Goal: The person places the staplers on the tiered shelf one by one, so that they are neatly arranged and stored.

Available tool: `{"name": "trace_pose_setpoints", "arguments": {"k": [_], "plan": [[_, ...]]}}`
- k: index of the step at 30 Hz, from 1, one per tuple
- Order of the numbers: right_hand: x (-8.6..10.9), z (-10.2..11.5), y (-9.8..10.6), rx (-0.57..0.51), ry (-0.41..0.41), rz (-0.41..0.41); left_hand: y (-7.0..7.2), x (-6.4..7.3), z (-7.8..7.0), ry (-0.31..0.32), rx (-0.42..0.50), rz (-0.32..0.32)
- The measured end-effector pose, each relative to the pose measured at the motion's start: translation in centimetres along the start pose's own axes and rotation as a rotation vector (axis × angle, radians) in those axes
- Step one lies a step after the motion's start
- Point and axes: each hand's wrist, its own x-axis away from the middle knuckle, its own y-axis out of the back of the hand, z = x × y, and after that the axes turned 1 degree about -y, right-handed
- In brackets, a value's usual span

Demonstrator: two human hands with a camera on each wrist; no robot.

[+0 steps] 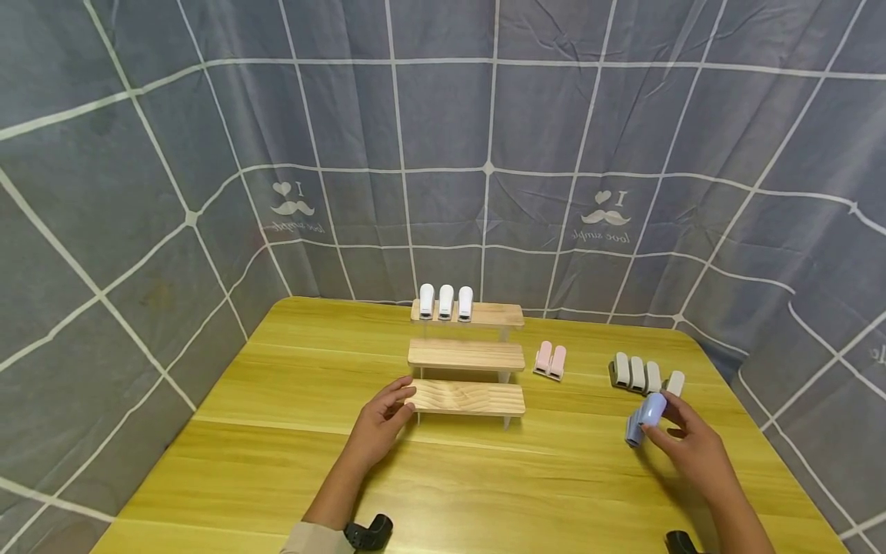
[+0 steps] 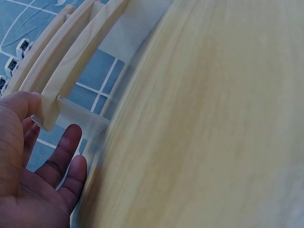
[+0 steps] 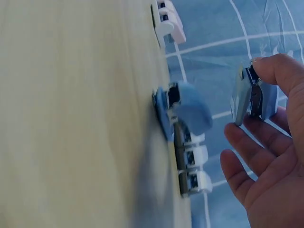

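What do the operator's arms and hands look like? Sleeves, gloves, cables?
Left hand: no glove; beige sleeve on the forearm, black wristband with a curved black housing at its edge. Right hand: no glove, no sleeve in view; black housing partly visible below the forearm. No cables or markings visible on either.

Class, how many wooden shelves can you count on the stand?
3: the top shelf, holding white staplers; the middle shelf below it; and the bottom shelf, touched by the left hand. None appears hidden.
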Motion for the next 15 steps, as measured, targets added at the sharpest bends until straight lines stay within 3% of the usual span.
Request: {"name": "trace_pose_setpoints", "arguments": {"k": [15], "plan": [[-1.9, 4.0, -1.0, -0.009, 0.105, 0.052, -0.1, 0.1, -0.1, 0.009, -0.004, 0.003]]}}
